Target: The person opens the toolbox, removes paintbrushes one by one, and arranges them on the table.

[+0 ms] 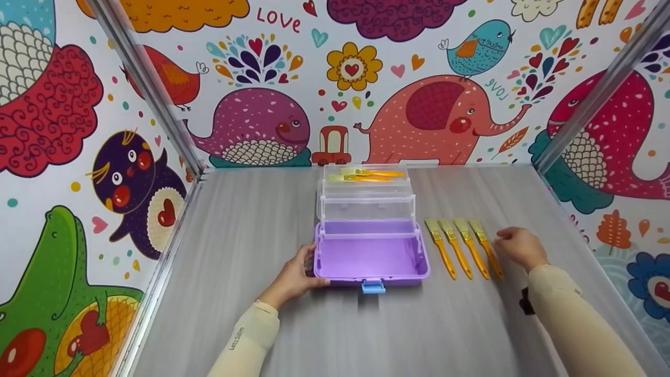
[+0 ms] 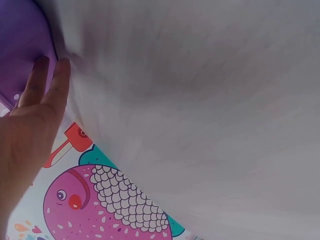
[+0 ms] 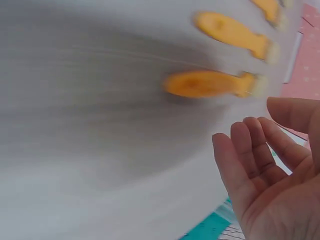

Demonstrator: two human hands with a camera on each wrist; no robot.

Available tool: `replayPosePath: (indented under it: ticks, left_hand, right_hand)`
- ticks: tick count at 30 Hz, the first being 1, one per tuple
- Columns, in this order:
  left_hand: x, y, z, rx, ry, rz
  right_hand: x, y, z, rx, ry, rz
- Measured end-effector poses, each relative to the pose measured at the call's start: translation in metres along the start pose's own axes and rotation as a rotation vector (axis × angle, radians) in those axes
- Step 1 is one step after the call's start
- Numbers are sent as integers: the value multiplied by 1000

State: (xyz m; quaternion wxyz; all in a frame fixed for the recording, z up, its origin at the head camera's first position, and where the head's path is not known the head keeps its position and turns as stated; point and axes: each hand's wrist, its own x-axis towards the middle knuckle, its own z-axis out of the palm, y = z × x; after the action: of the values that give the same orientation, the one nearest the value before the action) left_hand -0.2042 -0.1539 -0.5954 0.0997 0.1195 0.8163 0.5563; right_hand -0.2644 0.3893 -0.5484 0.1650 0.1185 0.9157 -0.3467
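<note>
A purple plastic storage box (image 1: 371, 256) stands with its lid up and clear trays (image 1: 367, 207) raised behind it; the bottom of the box shows bare. My left hand (image 1: 294, 276) rests against the box's left side, thumb at the front corner. In the left wrist view its fingers (image 2: 60, 85) lie nearly straight along the purple wall. To the right of the box, several paintbrushes (image 1: 463, 248) with orange handles lie in a row, bristles away from me. Beside the rightmost paintbrush (image 1: 487, 251), my right hand (image 1: 521, 247) hovers with loosely bent fingers, holding nothing.
More orange-handled paintbrushes (image 1: 374, 175) lie in the uppermost clear part at the back. A blue latch (image 1: 373, 286) hangs at the box's front. Printed cartoon panels (image 1: 340, 63) enclose the grey table (image 1: 246, 209) at the back and sides, with metal posts (image 1: 152, 99) at the corners.
</note>
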Motion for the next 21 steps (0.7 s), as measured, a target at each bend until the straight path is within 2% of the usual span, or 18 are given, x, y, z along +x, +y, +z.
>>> replayPosePath:
  ticks: [1,4,11,15,21]
  left_hand:
    - [-2,6,-1,-6,2,2]
    - [-2,7,-1,-10,2,11]
    - [3,1,0,-2,-7,3]
    - [3,0,0,-1,-10,-5]
    - [2,1,1,-15,-10,1]
  right_hand:
    - [0,-6,-4,3,12,-24]
    - [2,-25,-15,-10,37,-90]
    - [9,-82,-29,54,21,-149]
    - [11,-113,-27,87,17,-213]
    - [15,-162,-14,168,-33,-303]
